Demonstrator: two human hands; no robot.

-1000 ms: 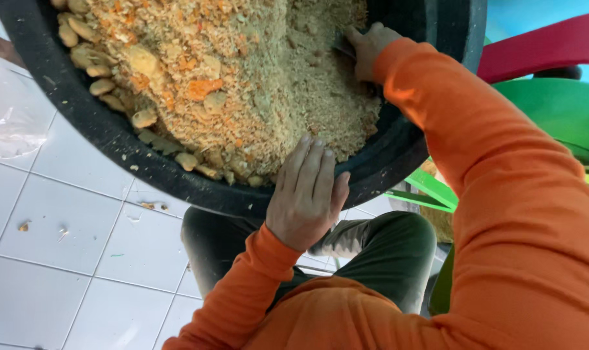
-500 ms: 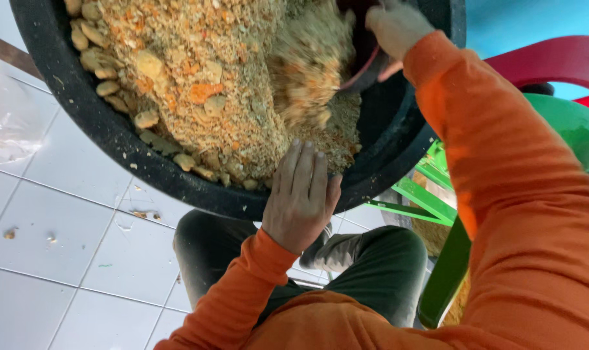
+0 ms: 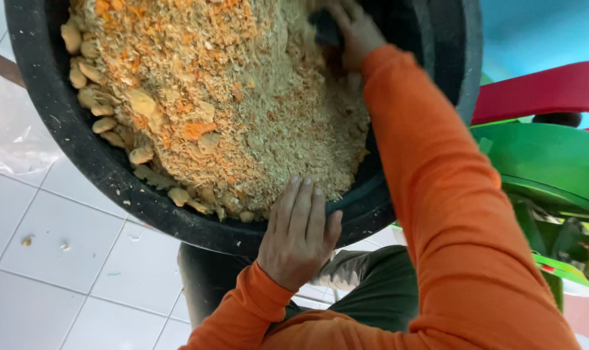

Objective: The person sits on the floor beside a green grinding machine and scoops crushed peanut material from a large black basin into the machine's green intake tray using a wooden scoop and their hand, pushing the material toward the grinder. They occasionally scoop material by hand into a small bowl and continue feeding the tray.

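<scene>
White floor tiles (image 3: 67, 259) filled the left of my view, with a crumpled clear plastic sheet (image 3: 12, 136) lying at the far left edge, just beside the tub. The big black tub (image 3: 67, 139) sat tilted over the tiles, its rim running from top left down to the bottom centre. Inside it was a heap of crumbly tan and orange mix (image 3: 242, 110), with pale, rounded lumps (image 3: 103, 123) strung along the left inner wall. At the near rim my left hand (image 3: 297, 236) lay flat, fingers straight and close together, fingertips touching the edge of the mix, palm pressed on the rim; it grasped nothing. Under it I saw a dark trouser leg (image 3: 372, 298) and a bit of grey cloth at the knee. Further right, my right hand (image 3: 352, 29) was deep in the tub near the top, fingers curled around something dark, possibly a scoop (image 3: 323, 29); the view was too tight to say for sure. The orange sleeve (image 3: 450, 214) ran from that hand down across the frame. At the far right stood green plastic furniture (image 3: 547, 162) and a red piece (image 3: 540, 91) above it, against a blue wall.
</scene>
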